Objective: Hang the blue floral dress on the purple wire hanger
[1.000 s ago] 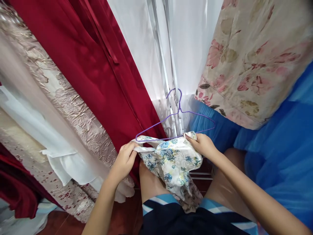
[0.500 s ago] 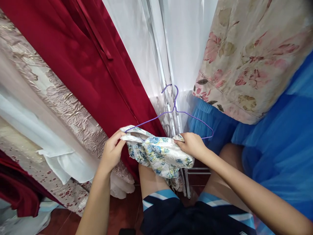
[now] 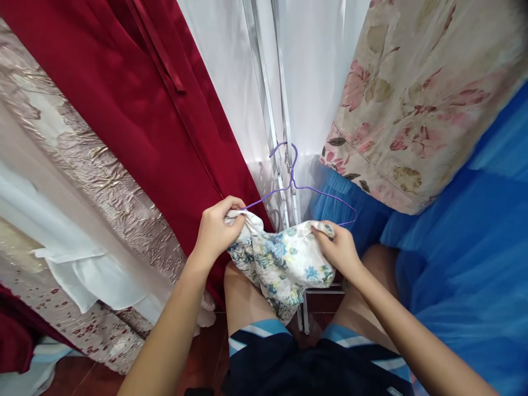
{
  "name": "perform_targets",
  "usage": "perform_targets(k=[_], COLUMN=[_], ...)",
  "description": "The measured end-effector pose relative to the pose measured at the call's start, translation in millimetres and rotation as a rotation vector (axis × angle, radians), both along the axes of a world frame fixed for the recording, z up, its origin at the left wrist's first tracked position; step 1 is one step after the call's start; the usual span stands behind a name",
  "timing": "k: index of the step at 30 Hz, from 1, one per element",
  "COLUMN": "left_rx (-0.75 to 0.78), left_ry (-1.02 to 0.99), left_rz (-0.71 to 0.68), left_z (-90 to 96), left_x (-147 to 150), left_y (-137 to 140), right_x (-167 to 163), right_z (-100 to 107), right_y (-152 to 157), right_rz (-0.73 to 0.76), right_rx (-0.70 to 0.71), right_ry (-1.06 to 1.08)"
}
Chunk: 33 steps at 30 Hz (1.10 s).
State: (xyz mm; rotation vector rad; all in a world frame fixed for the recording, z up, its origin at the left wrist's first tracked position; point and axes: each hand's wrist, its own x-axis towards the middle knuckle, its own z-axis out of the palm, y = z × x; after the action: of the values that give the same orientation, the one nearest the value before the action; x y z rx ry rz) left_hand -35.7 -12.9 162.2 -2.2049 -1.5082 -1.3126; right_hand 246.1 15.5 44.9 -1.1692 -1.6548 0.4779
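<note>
A white garment with blue and yellow flowers (image 3: 284,256) hangs bunched between my hands, above my knees. My left hand (image 3: 218,225) pinches its white top edge at the left end of a purple hanger (image 3: 292,181), and that end is hidden by the fingers and cloth. On the other side, my right hand (image 3: 339,245) is closed on the garment's upper right edge, just below the hanger's right corner, which sticks out bare. The hanger's hook points up in front of the metal rack bars; I cannot tell whether it touches them.
A long red garment (image 3: 152,110) and a textured pinkish garment (image 3: 107,143) hang at the left. White cloth (image 3: 322,66) hangs behind the rack post (image 3: 268,99). To the right are a pink-flowered garment (image 3: 396,121) and blue tulle (image 3: 466,264). The floor (image 3: 206,352) is reddish tile.
My left hand has slid inward and up along the hanger, with the garment's left edge drawn in. My right hand has lifted the right edge up and slightly outward.
</note>
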Motion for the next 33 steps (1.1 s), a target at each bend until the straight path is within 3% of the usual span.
perform_targets(k=[4,7,10,14,17,21,24,28,33], left_rx=[-0.036,-0.074,-0.094,-0.072,0.01,0.058,-0.035,-0.019,0.033], left_ry=[-0.067,-0.107,-0.138,-0.164,-0.129,-0.065,-0.043,-0.048,-0.065], left_rz=[0.021,0.021,0.023,0.03,0.034,0.016,-0.008,-0.025,0.008], left_z=[0.5,-0.6,-4.2,-5.6,-0.3,7.6,7.2,0.3,-2.8], left_x=[2,8,10,4,1,4,9,13,11], left_y=[-5,-8,-9,-8,-9,-8,-4,-3,-3], right_x=[28,41,49,59,73,100,115,123,107], right_z=[-6,3,18,36,50,63,62,49,27], right_y=[3,17,34,40,26,7,7,20,32], right_rz=[-0.189,-0.332,-0.331,-0.116,0.078,0.467,0.617,0.667,0.603], right_rx=[0.22,0.359,0.374,0.199,-0.024,-0.527,-0.768,-0.773,-0.712], right_ry=[0.223,0.145,0.036,-0.136,-0.177,0.159,0.401,0.557,0.728])
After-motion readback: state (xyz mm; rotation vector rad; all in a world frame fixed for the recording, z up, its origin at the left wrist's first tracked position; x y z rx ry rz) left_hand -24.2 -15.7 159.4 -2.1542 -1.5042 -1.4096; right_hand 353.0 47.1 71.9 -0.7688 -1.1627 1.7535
